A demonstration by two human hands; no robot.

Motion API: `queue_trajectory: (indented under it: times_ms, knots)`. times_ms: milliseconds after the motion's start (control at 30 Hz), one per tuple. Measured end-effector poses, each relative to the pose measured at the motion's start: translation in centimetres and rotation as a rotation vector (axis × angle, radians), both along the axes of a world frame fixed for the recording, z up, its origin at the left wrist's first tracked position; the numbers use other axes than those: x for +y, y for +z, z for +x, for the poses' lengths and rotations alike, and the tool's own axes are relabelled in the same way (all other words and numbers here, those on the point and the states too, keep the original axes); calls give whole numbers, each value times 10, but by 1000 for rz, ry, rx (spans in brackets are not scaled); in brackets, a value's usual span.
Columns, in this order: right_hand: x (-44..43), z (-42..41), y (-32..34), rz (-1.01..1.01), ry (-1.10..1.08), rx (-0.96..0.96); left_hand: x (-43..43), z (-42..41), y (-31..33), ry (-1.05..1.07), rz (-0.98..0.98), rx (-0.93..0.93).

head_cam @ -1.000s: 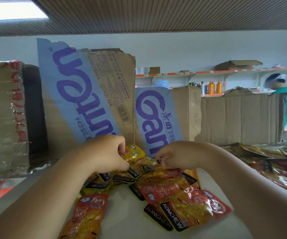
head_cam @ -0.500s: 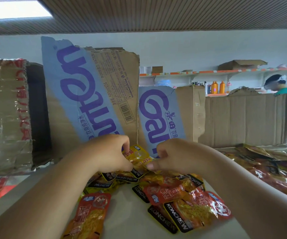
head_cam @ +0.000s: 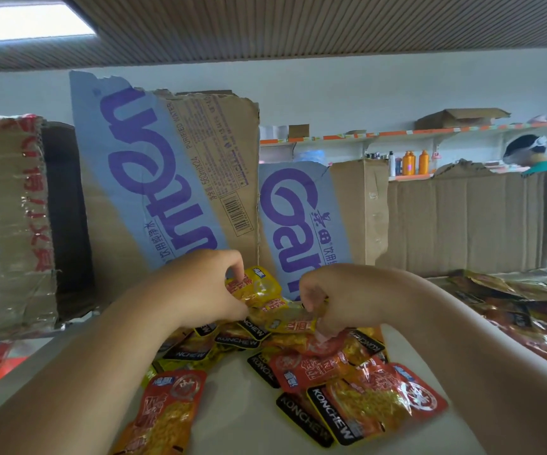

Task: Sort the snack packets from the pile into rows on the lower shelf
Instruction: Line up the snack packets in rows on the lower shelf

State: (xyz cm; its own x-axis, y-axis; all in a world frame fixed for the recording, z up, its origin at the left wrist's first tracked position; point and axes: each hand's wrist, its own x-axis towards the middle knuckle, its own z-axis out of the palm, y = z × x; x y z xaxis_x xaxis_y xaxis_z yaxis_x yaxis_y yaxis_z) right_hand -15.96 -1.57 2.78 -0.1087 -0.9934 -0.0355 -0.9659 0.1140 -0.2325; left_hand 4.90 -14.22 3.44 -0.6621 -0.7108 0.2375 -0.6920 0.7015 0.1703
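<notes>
A pile of small snack packets, orange-red and yellow with black KONCHEW ends, lies on the white shelf in front of me. My left hand is closed on a yellow packet at the back of the pile, held tilted up. My right hand is curled over the pile's middle, its fingertips pinching an orange-red packet. One orange packet lies apart at the lower left. Two more orange packets lie at the lower right.
Torn cardboard sheets with blue and purple lettering stand upright behind the pile, with plain cardboard to the right. A taped box stands at the left. Dark brown packets are heaped at the right. A person stands by the far shelves.
My left hand has lifted the yellow packet a little higher. My right hand has moved down and right, onto the orange-red packet in the pile's middle.
</notes>
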Motion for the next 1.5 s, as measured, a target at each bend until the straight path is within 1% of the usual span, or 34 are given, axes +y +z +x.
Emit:
queue_trajectory:
  times_ms: [100,200,300,367,500,633,700,833,1000,1067,1133,1200,1333,1500]
  knots:
    - [2,-4,1,-114,-67,-26,-2,2,2,-2,-44,65]
    - [6,-9,5,-248,-110,-69,3,3,9,-26,-142,213]
    - [11,-9,12,-476,-112,-130,14,4,19,-24,-362,390]
    - [16,-5,18,-646,-80,-164,26,8,29,-23,-516,439]
    - [29,1,33,-891,17,-142,55,25,49,-43,-686,528]
    - [48,13,51,-1031,73,-45,83,56,61,-26,-766,593]
    - [58,25,62,-1066,113,-34,95,77,63,-5,-784,613]
    - [74,65,79,-1089,171,-125,116,122,65,33,-775,654]
    - [69,150,79,-1110,282,-180,128,198,61,109,-780,697]
    - [61,192,74,-1114,358,-204,131,233,55,135,-790,689]
    - [49,237,67,-1105,419,-268,131,274,49,166,-794,678]
    - [35,283,57,-1069,466,-358,130,317,42,209,-788,690]
    - [6,367,37,-1023,535,-435,127,401,19,319,-769,704]
    - [-19,471,-4,-1023,586,-508,119,496,-27,403,-664,661]
